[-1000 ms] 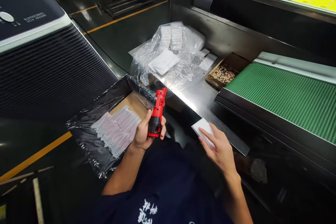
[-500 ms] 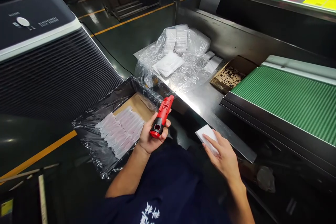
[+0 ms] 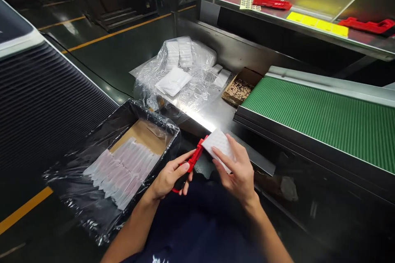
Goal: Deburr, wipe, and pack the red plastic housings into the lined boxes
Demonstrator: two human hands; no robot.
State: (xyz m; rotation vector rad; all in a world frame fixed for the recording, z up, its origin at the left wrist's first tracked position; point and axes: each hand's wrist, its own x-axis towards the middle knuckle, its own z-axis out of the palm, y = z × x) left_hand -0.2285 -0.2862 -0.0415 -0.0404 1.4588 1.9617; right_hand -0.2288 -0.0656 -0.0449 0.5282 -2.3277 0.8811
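Note:
My left hand (image 3: 166, 178) is closed around a red and black plastic tool housing (image 3: 195, 158), which tilts up and to the right. Between the fingers and thumb of my right hand (image 3: 240, 170) is a white foam pouch (image 3: 219, 144). One corner of the pouch overlaps the far tip of the housing; whether the tip is inside it cannot be seen. Left of my hands stands a box lined with black plastic (image 3: 66, 207). Rows of pinkish parts in white pouches (image 3: 121, 168) lie inside it.
Beyond my hands, clear plastic bags with white pouches (image 3: 174, 80) rest on a metal table (image 3: 212, 117). A small carton of dark bits (image 3: 239, 90) sits beside a green conveyor belt (image 3: 324, 119). Red housings (image 3: 271, 2) lie on the upper shelf. A ribbed dark surface (image 3: 52, 102) is at left.
My hands have come together, with the white pouch brought left to the housing's tip. The housing has turned edge-on. The view has shifted right.

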